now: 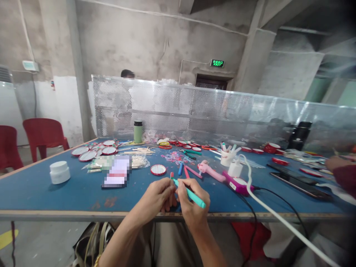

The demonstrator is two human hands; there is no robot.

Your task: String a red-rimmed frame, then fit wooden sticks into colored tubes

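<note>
Both hands meet at the near edge of the blue table (41, 189), lower centre of the frame. The left hand (157, 198) has its fingers curled narrow around a thin wooden stick (171, 185) with a red tip, held upright; the stick's lower part is hidden behind the fingers. The right hand (191, 205) pinches a teal marker (191, 195) in a writing grip, its tip pointing up-left and meeting the stick near the left fingertips, its barrel running down-right over the knuckles.

Just beyond the hands: a round red-rimmed lid (158, 170), a blue marker (180, 168) and a red marker (193, 172) lying flat, a pink glue gun (222, 177) with a black cord, and a white charger block (235, 168) with a thick white cable running off to the lower right. A white jar (59, 172) stands at centre left. More red-rimmed lids (94, 151) cluster at the far left of the table, near a green flask (138, 131) by the perforated metal screen (208, 111). A white cup of markers (227, 156) sits right of centre. A phone (302, 187) lies flat at right. Another person's hand and dark red sleeve (343, 170) enter at the right edge. Red chairs (41, 135) stand at far left.
</note>
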